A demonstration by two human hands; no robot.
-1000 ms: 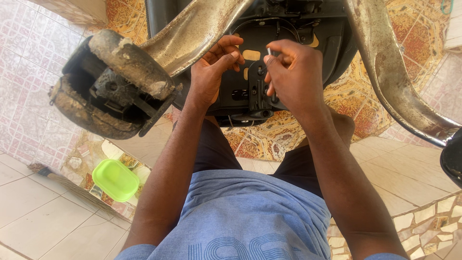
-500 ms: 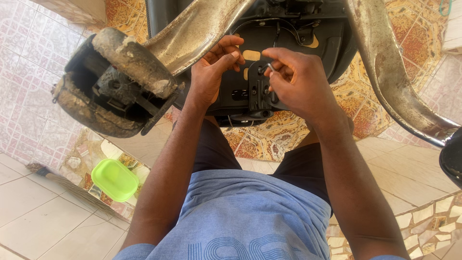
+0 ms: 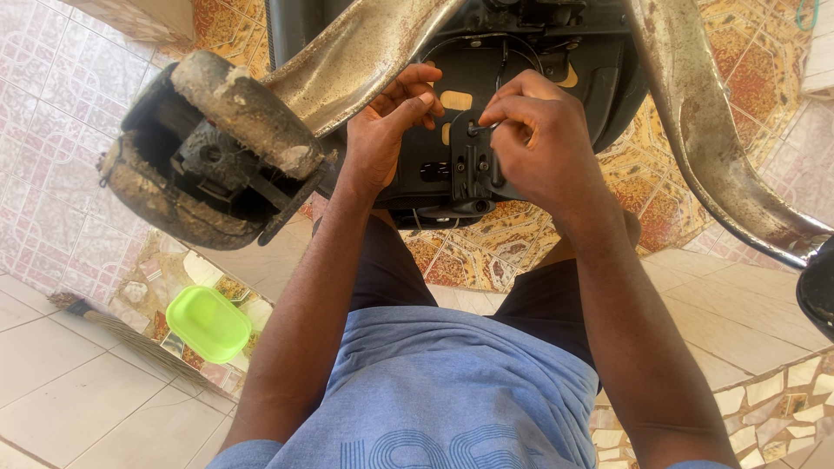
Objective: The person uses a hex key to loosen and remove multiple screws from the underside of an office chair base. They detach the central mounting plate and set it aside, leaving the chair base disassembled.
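On the floor at far left a broom (image 3: 95,320) lies beside a lime-green plastic container (image 3: 208,324); above them hangs a grimy twin-wheel caster (image 3: 213,152) on one rusted metal leg (image 3: 365,56) of an overturned office chair. The left hand (image 3: 387,130) rests half-open on the black seat mechanism plate (image 3: 452,165), fingers curled against it just under that leg, steadying it and holding nothing I can make out. Just to its right, the right hand (image 3: 534,143) is closed, thumb and fingertips pinching a small silvery tool, probably a hex key (image 3: 480,128), whose tip sits at a bolt on the plate. Another rusted leg (image 3: 704,130) sweeps down at far right. The key could slip out and round the bolt head if it sits crooked, and the knuckles would then strike the plate's edges. Compared with a second ago, the key has dropped from upright to near level, and the right hand has rolled over it.
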